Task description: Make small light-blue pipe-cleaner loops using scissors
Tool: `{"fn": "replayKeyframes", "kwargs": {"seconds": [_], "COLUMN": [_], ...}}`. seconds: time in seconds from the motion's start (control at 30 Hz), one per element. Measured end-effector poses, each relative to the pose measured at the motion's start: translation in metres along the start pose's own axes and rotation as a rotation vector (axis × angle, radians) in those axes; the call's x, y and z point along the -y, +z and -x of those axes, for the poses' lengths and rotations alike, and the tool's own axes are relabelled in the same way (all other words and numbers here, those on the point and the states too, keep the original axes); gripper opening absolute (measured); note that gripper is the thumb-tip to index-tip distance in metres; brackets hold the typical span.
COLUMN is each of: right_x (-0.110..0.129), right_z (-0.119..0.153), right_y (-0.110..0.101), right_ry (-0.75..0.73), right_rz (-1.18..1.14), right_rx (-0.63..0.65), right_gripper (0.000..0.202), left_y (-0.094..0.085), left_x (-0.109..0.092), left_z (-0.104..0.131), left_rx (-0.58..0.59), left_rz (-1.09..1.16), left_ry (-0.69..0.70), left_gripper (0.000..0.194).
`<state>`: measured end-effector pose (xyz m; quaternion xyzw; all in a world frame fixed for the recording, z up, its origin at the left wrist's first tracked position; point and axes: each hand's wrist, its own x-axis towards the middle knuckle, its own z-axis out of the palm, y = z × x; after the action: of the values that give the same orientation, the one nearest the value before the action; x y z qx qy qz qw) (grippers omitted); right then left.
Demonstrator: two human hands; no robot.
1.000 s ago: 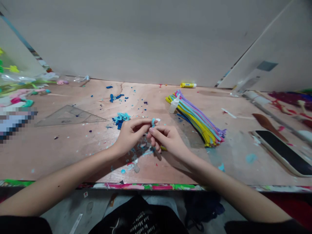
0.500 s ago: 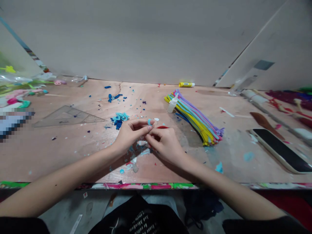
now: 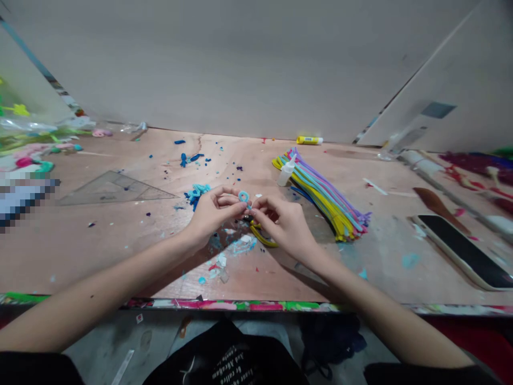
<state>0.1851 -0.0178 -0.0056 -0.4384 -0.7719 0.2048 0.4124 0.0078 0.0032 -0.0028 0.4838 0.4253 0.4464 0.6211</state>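
Observation:
A light-blue pipe cleaner (image 3: 243, 192), bent into a small ring with a short tail, is pinched between both hands above the table. My left hand (image 3: 210, 216) has thumb and fingertips closed on it just below the ring. At the tail, my right hand (image 3: 286, 224) is closed too, thumb against forefinger. Below them lies a tool with a curved yellow handle (image 3: 263, 236), partly hidden by my right hand. A small heap of light-blue and dark-blue pipe-cleaner pieces (image 3: 196, 193) sits just beyond my left hand.
To the right lie a bundle of coloured pipe cleaners (image 3: 328, 198), a white glue bottle (image 3: 286, 174), a phone (image 3: 465, 251) and a brown wooden piece (image 3: 436, 206). A glue stick (image 3: 309, 140) rests near the back wall. On the left is a clear set square (image 3: 116, 195). Scraps dot the table.
The light-blue ring has turned from lying by my left fingertip to standing upright, facing me. My right hand has shifted slightly right, exposing the yellow handle beneath.

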Motion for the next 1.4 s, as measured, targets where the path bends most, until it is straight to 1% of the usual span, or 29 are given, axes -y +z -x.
{"fn": "replayKeyframes", "kwargs": {"seconds": [0.13, 0.27, 0.33, 0.43, 0.5, 0.6, 0.67, 0.73, 0.83, 0.93, 1.03, 1.1, 1.23, 1.4], "right_x": [0.0, -0.005, -0.008, -0.013, -0.015, -0.015, -0.014, -0.013, -0.012, -0.016, -0.022, -0.026, -0.03, -0.029], "right_z": [0.0, -0.002, -0.003, -0.005, -0.007, -0.008, -0.009, -0.009, -0.009, -0.009, -0.008, -0.006, -0.004, -0.003], "right_y": [0.001, -0.001, -0.002, -0.003, -0.003, -0.002, -0.001, 0.0, -0.001, -0.005, -0.006, -0.004, 0.003, 0.01], "right_ry": [0.049, 0.085, 0.063, 0.014, -0.003, -0.006, 0.031, 0.118, 0.268, 0.348, 0.381, 0.393, 0.4, 0.385], "right_rz": [-0.063, -0.092, -0.077, -0.073, -0.085, -0.112, -0.213, -0.418, -0.743, -0.927, -1.013, -1.04, -1.053, -1.095], "right_rx": [0.018, 0.051, 0.061, 0.021, 0.017, 0.048, 0.052, 0.081, 0.178, 0.284, 0.355, 0.372, 0.325, 0.269], "right_gripper": [0.005, 0.01, 0.012, 0.011, 0.01, 0.01, 0.01, 0.013, 0.016, 0.016, 0.021, 0.022, 0.024, 0.029], "left_y": [0.0, -0.002, -0.003, -0.004, -0.004, -0.003, -0.002, -0.002, -0.004, -0.007, -0.009, -0.008, -0.007, -0.006], "left_x": [0.002, 0.006, 0.007, 0.008, 0.008, 0.006, 0.004, 0.002, 0.001, 0.002, 0.004, 0.004, 0.001, 0.001], "left_z": [-0.001, -0.004, -0.005, -0.006, -0.006, -0.004, -0.003, -0.003, -0.003, -0.003, -0.002, -0.001, 0.0, 0.0], "left_rx": [0.001, 0.027, 0.04, 0.089, 0.129, 0.167, 0.186, 0.209, 0.271, 0.365, 0.435, 0.464, 0.471, 0.476], "left_rz": [-0.021, -0.01, -0.039, -0.098, -0.129, -0.152, -0.137, -0.108, -0.045, 0.023, 0.092, 0.112, 0.097, 0.071], "left_ry": [-0.016, 0.01, 0.038, 0.083, 0.086, 0.077, 0.057, 0.023, -0.011, -0.009, -0.029, -0.055, -0.079, -0.078], "left_gripper": [0.029, 0.027, 0.028, 0.027, 0.026, 0.023, 0.022, 0.023, 0.03, 0.04, 0.046, 0.048, 0.051, 0.049]}}
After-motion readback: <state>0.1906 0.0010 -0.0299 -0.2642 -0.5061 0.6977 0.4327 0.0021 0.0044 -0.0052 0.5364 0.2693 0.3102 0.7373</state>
